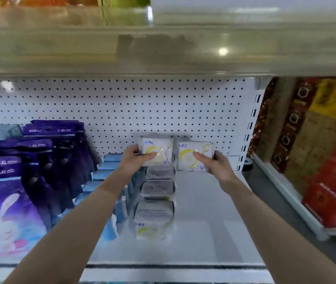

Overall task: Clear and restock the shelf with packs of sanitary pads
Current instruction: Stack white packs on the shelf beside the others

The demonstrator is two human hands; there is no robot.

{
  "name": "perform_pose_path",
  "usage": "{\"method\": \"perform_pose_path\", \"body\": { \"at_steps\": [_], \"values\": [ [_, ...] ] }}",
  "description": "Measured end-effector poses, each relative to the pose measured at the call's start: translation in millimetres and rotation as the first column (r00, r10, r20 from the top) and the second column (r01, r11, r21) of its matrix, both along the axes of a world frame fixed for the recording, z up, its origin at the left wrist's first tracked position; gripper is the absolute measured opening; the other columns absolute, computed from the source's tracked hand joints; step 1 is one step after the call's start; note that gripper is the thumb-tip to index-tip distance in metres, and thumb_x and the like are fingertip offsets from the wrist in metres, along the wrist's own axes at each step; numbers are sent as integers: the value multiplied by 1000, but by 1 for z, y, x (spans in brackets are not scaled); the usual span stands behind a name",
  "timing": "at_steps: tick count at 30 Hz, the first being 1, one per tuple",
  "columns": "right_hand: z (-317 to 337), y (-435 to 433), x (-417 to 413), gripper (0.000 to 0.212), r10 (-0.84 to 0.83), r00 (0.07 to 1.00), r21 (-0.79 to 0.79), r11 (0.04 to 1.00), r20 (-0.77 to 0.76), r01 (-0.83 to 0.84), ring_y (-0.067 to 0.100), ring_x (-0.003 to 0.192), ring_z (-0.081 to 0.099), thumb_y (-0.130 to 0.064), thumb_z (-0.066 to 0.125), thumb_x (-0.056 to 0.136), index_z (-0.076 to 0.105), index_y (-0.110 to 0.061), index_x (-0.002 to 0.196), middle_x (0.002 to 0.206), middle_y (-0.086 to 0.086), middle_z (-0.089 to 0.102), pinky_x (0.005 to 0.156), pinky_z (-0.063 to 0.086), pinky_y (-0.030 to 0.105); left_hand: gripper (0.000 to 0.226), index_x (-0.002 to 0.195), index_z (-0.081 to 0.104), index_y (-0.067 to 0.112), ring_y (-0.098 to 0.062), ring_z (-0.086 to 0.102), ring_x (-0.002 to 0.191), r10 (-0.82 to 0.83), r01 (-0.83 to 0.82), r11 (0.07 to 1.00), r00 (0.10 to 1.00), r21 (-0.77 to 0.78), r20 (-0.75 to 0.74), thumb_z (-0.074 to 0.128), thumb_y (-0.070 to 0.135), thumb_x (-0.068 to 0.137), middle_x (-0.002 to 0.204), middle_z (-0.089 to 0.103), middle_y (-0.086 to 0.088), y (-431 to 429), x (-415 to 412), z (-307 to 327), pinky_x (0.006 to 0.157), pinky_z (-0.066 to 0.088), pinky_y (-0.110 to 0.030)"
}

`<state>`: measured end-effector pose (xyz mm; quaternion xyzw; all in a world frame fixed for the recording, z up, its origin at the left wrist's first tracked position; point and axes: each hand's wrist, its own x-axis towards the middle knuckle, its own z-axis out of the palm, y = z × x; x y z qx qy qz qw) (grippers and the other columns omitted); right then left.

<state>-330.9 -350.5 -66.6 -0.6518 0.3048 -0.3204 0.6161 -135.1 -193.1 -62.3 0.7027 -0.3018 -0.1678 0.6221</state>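
Purple packs (40, 152) crowd the shelf's left, blue packs (105, 171) beside them. Left hand (135, 158) pinches a white pack (159, 150), fingers behind, thumb across its face, at the back of a white row (156, 201). Right hand (214, 160) pinches a second white pack (191, 156) likewise, over bare shelf (214, 212) near the pegboard (142, 103). Restocking, by the look; next, probably seat both upright and square, the right one starting a new row. Print blurred; whether either pack touches the shelf, cannot tell.

White pegboard wall (163, 107) under a glossy upper shelf (163, 48).
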Motion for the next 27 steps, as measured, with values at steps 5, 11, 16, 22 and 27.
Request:
{"method": "perform_pose_path", "body": {
  "at_steps": [5, 11, 16, 22, 27],
  "values": [
    [-9, 14, -3, 31, -88, 996, 18, 996, 2, 88, 3, 52, 53, -28, 79, 81, 52, -14, 81, 69, -3, 50, 70, 46, 24, 32, 106, 62, 7, -10, 63, 85, -116, 116, 993, 993, 14, -27, 78, 8, 79, 96, 66, 1, -11, 17, -9, 68, 54, -17],
    [-14, 9, 14, 42, -88, 996, 27, 996, -17, 89, 8, 63, 58, -36, 81, 77, 60, -8, 100, 81, 0, 54, 80, 48, 29, 35, 110, 64, 4, -4, 63, 82, -147, 148, 989, 989, 31, -12, 78, 4, 78, 98, 69, -1, -25, 44, -27, 62, 51, -11],
    [-14, -4, 24, 39, -106, 993, 19, 994, -50, 107, 10, 59, 49, -35, 82, 76, 51, -13, 85, 71, 0, 47, 70, 42, 27, 36, 113, 64, 6, -5, 63, 86, -193, 192, 980, 981, 54, 11, 77, 7, 80, 105, 70, -2, -43, 55, -33, 63, 50, -9],
    [-8, -17, 31, 44, -107, 993, 25, 994, -43, 108, 18, 76, 51, -38, 83, 74, 60, -7, 94, 83, 4, 54, 74, 43, 30, 43, 119, 59, -1, -7, 63, 87, -227, 227, 973, 974, 43, -17, 75, -2, 79, 102, 68, -2, -59, 60, -31, 64, 52, -11],
    [-7, -18, 33, 47, -113, 994, 19, 993, -8, 114, 14, 57, 34, -32, 83, 76, 39, -17, 71, 60, -4, 35, 68, 34, 28, 43, 121, 55, 0, -6, 62, 90, -241, 241, 969, 971, 59, -8, 73, -3, 81, 104, 66, -2, -62, 59, -36, 65, 52, -11]
  ]
}}
